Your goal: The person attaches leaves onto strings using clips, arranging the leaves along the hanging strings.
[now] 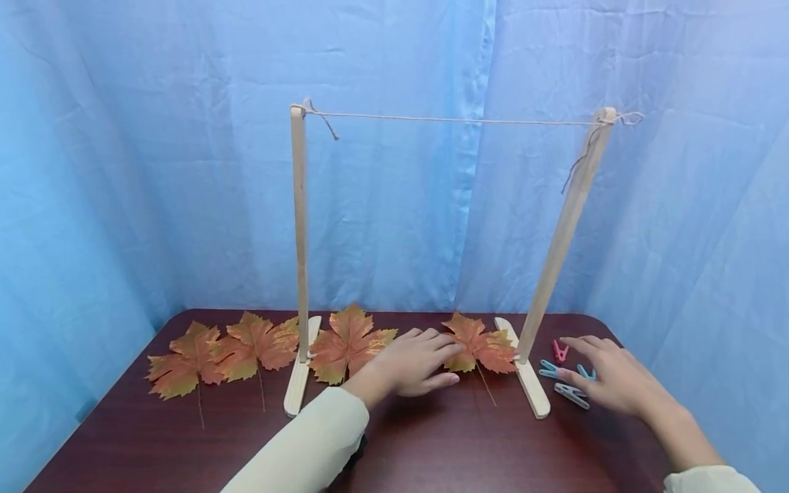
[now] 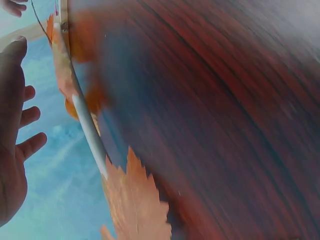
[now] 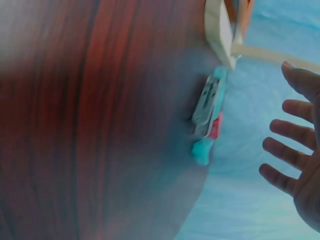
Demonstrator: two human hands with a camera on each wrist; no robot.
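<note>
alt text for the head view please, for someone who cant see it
A person's left hand is beside an orange leaf, their right hand by small clothespins, over a dark table. A string joins two wooden posts; three more leaves lie further left.

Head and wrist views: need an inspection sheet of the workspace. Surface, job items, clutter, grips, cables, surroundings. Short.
Surface: dark, wood-grained table.
Leaves: four, autumn-coloured, lying on the table.
Clothespins: pink, grey and blue, right of the stand; blue partly hidden by the hand, count unclear.
Wooden stand: two posts, each on a flat foot.
String: tied between the post tops, nothing hanging from it.
Clutter: nothing seen.
Left grip: fingers extended, holding nothing, by the rightmost leaf.
Right grip: fingers relaxed, holding nothing, at the clothespins.
Cables: nothing seen.
Surroundings: blue curtains behind and at both sides.
</note>
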